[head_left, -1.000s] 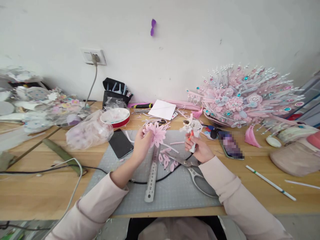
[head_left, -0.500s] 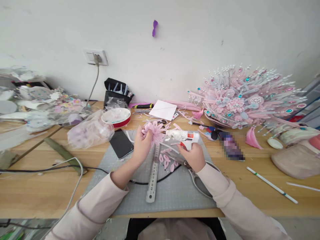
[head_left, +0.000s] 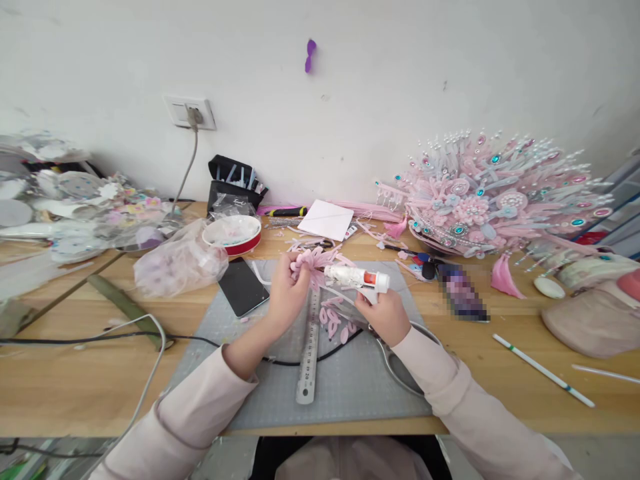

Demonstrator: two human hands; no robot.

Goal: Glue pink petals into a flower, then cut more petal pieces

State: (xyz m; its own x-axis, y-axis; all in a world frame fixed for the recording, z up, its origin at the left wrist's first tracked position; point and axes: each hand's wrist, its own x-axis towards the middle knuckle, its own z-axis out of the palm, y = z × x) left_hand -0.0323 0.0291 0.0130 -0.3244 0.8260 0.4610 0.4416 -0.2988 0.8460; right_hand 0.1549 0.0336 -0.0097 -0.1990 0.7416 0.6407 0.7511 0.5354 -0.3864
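– Pale wall behind, wooden worktop below, grey cutting mat at the near edge. What does the head view show at the centre?

– Two bare hands above the mat. The left hand pinches a pink flower of looped, fuzzy strips, thumb on the near side. The right hand is wrapped around the handle of a white glue gun, its nozzle directed at the flower. Whether the tip makes contact cannot be told.

– Where is the flower relative to the other items?

– Raised over the far part of the mat, above the upper end of a steel ruler. Loose pink loops lie just right of the ruler; scissors lie partly hidden beneath the right forearm. A beaded headdress stands well apart, at the far right.

– How is the flower likely to handle?

– As a light, soft part. Its loops should bend readily and flatten under pressure; slipping appears unlikely. Recommended hold: a light pinch at the gathered centre, fingers clear of the nozzle side.

– And the glue gun?

– Rigid, probably of modest weight, and presumably hot at the tip. Hold by the handle only.
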